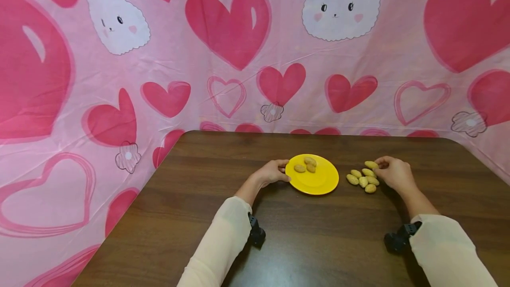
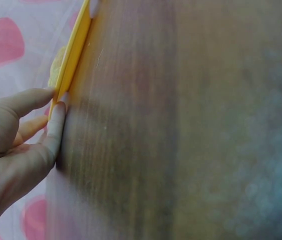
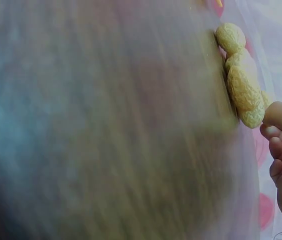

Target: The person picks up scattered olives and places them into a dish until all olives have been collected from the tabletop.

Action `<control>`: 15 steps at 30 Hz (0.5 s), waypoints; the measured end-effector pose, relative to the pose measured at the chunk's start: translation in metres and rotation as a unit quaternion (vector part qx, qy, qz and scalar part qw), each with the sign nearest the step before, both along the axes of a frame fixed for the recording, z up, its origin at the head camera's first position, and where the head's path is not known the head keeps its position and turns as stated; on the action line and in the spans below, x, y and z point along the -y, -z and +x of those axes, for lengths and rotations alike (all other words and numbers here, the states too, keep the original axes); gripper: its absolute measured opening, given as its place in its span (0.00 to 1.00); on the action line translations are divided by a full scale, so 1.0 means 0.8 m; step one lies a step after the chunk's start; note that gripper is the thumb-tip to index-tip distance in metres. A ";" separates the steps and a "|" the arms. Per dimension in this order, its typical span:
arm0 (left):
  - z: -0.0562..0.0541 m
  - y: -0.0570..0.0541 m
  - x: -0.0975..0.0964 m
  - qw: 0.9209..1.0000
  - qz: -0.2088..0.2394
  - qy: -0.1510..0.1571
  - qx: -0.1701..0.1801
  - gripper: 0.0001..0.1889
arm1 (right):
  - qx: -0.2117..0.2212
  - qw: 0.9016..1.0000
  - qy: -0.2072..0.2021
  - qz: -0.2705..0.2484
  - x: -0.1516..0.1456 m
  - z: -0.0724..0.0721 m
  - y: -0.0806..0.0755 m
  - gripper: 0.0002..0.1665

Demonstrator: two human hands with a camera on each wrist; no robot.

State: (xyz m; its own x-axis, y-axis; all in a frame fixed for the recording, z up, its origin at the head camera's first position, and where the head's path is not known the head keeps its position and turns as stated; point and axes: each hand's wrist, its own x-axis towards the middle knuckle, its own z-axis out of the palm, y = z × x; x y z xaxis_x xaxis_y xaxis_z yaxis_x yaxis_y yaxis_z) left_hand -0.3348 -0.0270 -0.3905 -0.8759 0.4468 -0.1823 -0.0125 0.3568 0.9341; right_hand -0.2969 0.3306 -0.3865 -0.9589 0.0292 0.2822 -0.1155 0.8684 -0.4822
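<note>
On the table [image 1: 171,216], the left hand [image 1: 272,173] pinches the rim of the yellow plate [image 1: 318,184], which bears three peanut-like pieces [image 1: 299,168]. The right hand [image 1: 396,173] touches a loose cluster [image 1: 363,182] beside the plate; its grip I cannot tell

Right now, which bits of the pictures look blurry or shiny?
Head view: mostly clear, pale glare low on the table; left wrist view: table fuzzy, bluish shine at right, left hand clearer; right wrist view: table smeary, bluish shine at left, nuts clearer.
</note>
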 end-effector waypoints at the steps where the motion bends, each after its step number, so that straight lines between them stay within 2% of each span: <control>1: 0.000 0.000 0.000 1.000 0.000 0.000 0.000 0.34 | -0.002 1.000 -0.001 -0.003 0.001 -0.001 0.000 0.14; 8: -0.001 0.000 0.000 1.000 -0.004 -0.003 0.000 0.34 | -0.033 0.999 -0.014 -0.006 0.013 -0.003 -0.003 0.12; 15: -0.002 0.002 -0.001 1.000 0.001 -0.004 0.000 0.34 | -0.027 0.999 -0.023 -0.019 0.024 -0.005 -0.004 0.13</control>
